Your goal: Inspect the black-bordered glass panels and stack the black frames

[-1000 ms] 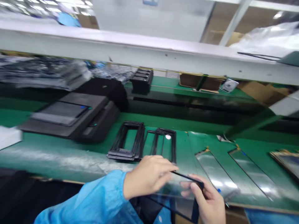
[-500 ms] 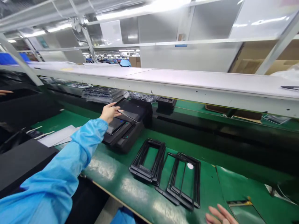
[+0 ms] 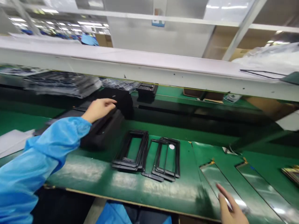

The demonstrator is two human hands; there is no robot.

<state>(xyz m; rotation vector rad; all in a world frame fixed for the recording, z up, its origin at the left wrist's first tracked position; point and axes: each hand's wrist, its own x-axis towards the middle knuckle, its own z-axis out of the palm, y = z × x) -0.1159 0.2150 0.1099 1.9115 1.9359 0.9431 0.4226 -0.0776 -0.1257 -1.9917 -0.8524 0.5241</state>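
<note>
My left hand (image 3: 100,109), in a blue sleeve (image 3: 51,146), hovers over a dark stack of black foam-like trays (image 3: 108,126). Its fingers are curled together, and no item shows in them. At the lower right, my right hand (image 3: 231,207) is over the near end of a clear glass panel (image 3: 216,175), index finger and thumb apart; whether it touches the panel is unclear. A second glass panel (image 3: 261,183) lies to its right. Between my hands are a pile of black rectangular frames (image 3: 121,161) and a looser group of similar frames (image 3: 178,158) with a round white sticker (image 3: 171,146).
Above the green bench (image 3: 93,169) runs a white shelf (image 3: 140,63). Stacked plastic-wrapped parts (image 3: 63,83) and a small black tray stack (image 3: 146,91) stand behind. White sheets (image 3: 15,141) lie at left. More flat parts (image 3: 291,174) sit at the far right edge.
The view has swung right, bringing both glass panels into sight. My left hand no longer shows the thin dark piece it was pinching. My right hand is now over the nearer panel.
</note>
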